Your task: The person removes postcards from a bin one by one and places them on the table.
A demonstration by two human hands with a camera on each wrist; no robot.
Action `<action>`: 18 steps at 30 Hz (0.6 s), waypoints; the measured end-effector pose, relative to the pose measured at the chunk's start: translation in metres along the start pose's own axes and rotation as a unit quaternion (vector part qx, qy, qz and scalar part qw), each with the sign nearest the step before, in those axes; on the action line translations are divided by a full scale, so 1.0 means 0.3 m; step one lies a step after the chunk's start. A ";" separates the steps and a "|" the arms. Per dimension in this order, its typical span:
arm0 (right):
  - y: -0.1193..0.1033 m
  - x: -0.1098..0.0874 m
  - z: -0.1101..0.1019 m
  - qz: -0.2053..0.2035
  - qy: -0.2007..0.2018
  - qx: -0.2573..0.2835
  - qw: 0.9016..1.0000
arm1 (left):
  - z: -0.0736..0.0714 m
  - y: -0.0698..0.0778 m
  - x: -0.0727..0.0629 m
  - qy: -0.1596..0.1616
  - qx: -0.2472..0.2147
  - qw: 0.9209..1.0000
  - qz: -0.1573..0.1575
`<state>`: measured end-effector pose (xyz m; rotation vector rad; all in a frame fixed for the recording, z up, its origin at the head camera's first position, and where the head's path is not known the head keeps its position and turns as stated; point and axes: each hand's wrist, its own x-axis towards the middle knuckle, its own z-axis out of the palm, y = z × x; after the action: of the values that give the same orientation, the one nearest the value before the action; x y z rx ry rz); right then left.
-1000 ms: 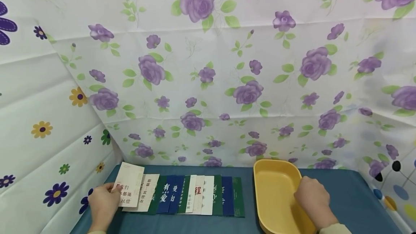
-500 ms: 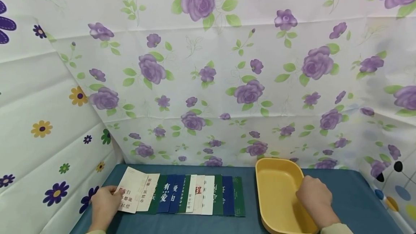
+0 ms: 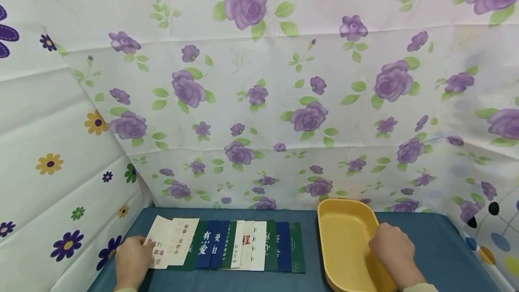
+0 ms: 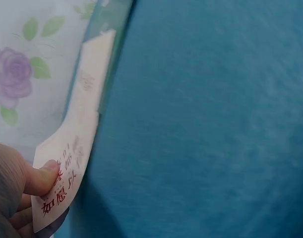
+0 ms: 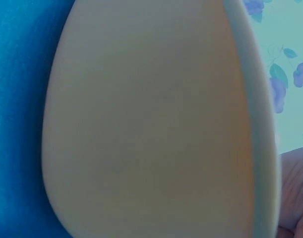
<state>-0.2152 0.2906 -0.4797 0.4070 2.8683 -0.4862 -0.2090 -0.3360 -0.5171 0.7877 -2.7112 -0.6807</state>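
My left hand pinches the lower left of a cream card with red characters. In the left wrist view, the thumb presses on the printed face of this card, which bends upward towards the hand. The card lies at the left end of a row of overlapping cards, against another cream card. Blue cards, green cards and white cards follow to the right. My right hand grips the right rim of a yellow plastic tray; its fingers are mostly hidden.
A dark blue-green cloth covers the table under the cards and tray. Behind it rises a white sheet with purple roses. Another flowered sheet closes off the left side, and a dotted one the right.
My left hand has lowered the cream card and brought it down in line with the row. The right hand keeps its grip on the tray, which has barely shifted.
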 end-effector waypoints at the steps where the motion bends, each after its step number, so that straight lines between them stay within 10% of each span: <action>1: 0.001 0.000 0.003 0.001 -0.001 0.001 1.000 | 0.004 -0.005 -0.003 -0.003 0.005 1.000 -0.004; 8: 0.003 -0.012 0.002 -0.002 0.023 -0.002 1.000 | 0.016 -0.020 -0.012 -0.005 0.035 0.999 -0.022; 18: -0.113 -0.128 -0.024 -0.101 0.190 0.006 0.977 | 0.033 0.013 -0.048 0.056 0.040 0.997 0.043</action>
<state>-0.1902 0.2533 -0.4539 0.2312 3.3008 -0.5078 -0.2022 -0.3215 -0.5250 0.7002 -2.6680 -0.4967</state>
